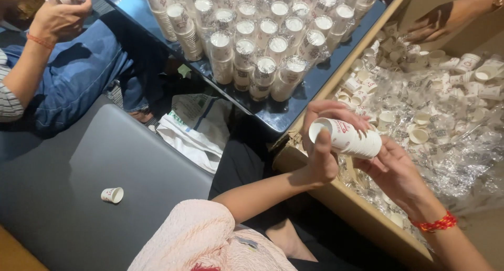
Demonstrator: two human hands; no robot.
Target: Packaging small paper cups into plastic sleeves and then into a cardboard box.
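My left hand [321, 145] and my right hand [395, 171] together hold a short stack of small white paper cups with red print [349, 138], lying sideways with its open mouth to the left. The left fingers curl over the stack's mouth end. My right hand, with a red thread bracelet at the wrist, supports the stack's other end from below. Both hands hover over the near edge of a cardboard box [336, 195] full of loose cups and clear plastic wrap [446, 129].
Several wrapped stacks of cups [252, 34] stand on a dark glossy table [315, 87]. A single cup [112, 195] lies on a grey seat [79, 181]. Another person's hands [55, 16] hold cups at top left; a third person's hand [441, 21] reaches into the box.
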